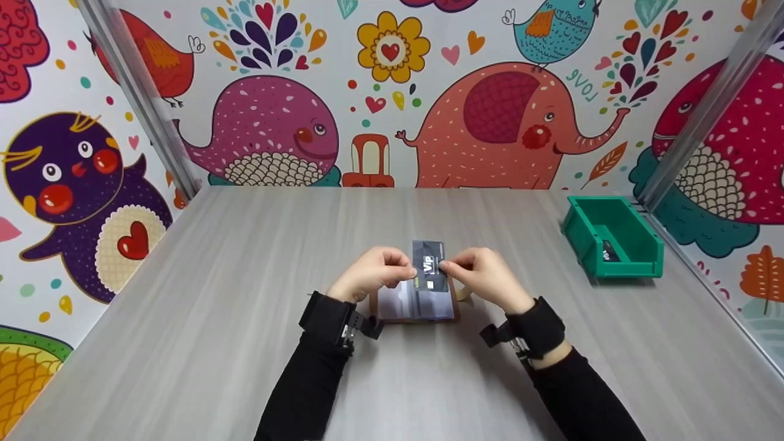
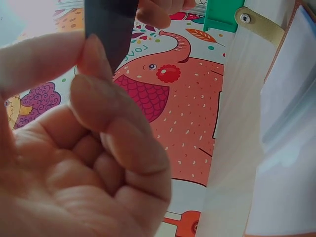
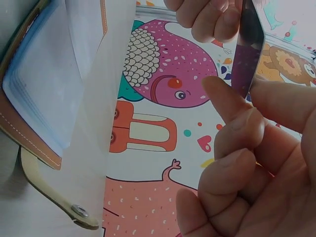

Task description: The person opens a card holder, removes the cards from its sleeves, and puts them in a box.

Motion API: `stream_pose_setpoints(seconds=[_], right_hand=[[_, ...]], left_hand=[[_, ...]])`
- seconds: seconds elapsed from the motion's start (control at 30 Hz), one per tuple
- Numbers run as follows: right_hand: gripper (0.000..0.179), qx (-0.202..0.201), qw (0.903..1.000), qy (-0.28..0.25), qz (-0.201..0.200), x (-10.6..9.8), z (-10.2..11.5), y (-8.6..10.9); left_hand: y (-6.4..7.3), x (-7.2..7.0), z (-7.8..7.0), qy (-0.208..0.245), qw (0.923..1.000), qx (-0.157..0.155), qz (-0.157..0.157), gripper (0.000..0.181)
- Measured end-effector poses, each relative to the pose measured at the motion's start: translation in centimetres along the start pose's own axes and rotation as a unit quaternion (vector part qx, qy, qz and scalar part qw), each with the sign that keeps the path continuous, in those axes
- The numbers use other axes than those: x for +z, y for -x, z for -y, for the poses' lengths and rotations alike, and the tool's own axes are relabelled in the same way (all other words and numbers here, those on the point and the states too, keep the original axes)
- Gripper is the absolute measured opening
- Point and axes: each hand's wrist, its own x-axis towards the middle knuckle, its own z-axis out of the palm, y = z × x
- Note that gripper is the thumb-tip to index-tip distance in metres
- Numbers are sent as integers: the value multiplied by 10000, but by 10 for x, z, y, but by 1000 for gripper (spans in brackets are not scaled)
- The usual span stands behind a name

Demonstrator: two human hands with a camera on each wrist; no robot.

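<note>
Both hands hold a dark grey card [image 1: 428, 251] marked "Vip" upright over an opened card holder [image 1: 392, 306]. My left hand [image 1: 381, 269] pinches the card's left edge between thumb and forefinger. On the opposite edge, the thumb and forefinger of my right hand [image 1: 484, 274] pinch it. The card holder has a brown stitched cover [image 3: 29, 131] and clear plastic sleeves [image 3: 44, 74]. Its snap strap [image 3: 49, 197] sticks out to the right in the head view. In the left wrist view the card [image 2: 109, 29] shows as a dark sliver at the fingertips.
A green bin [image 1: 612, 239] stands at the table's back right with a small dark card [image 1: 608, 251] inside. The grey wood-grain table [image 1: 245, 245] meets walls printed with cartoon animals. Metal posts [image 1: 141, 92] rise at the back corners.
</note>
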Motion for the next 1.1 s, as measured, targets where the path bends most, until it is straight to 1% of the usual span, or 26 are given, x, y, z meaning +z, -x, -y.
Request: stream_pose_setpoints(seconds=[0.4, 0.7, 0.9, 1.1], right_hand=[[25, 271, 9996, -100, -52, 3, 1, 1], [29, 280, 9994, -145, -123, 5, 0, 2], [29, 412, 9987, -279, -53, 6, -2, 1], [34, 359, 9989, -295, 11, 5, -2, 2]], left_hand=[[-2, 1, 4, -206, 9998, -37, 1, 12], [-2, 3, 5, -104, 9999, -77, 5, 16], [-3, 4, 8, -61, 9999, -127, 23, 17], [-3, 4, 8, -96, 9995, -289, 83, 19]])
